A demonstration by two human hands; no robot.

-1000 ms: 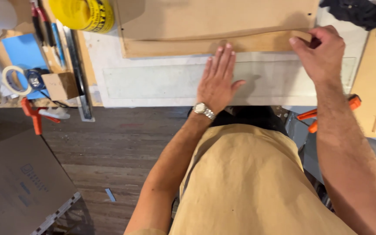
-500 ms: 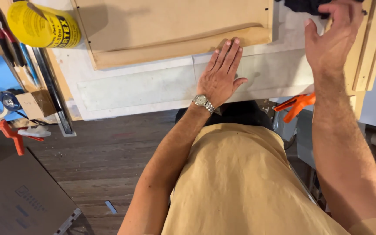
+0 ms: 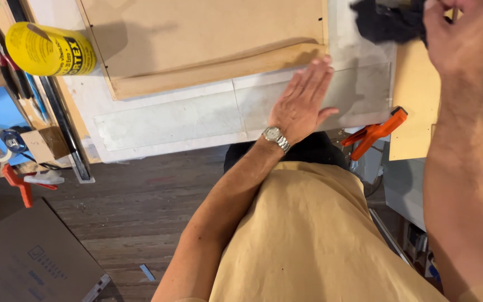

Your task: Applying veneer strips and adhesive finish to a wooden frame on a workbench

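On white panel (image 3: 157,120), flat left hand (image 3: 303,100); right hand (image 3: 458,33) grip around dark cloth (image 3: 389,22).

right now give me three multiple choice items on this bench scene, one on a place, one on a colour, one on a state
1. Where does the left hand rest?
A. flat on the pale sheet by the edge of the brown board
B. on the floor
C. on the roll of tape

2. What colour is the clamp at the bench edge?
A. green
B. orange
C. white

3. How is the right hand set?
A. flat on the bench
B. hanging at the side
C. raised, on a dark cloth

Answers:
1 A: palm and fingers lie spread on the pale sheet next to the brown board.
2 B: its handles are plainly orange.
3 C: it is up at the dark cloth, seemingly gripping it.
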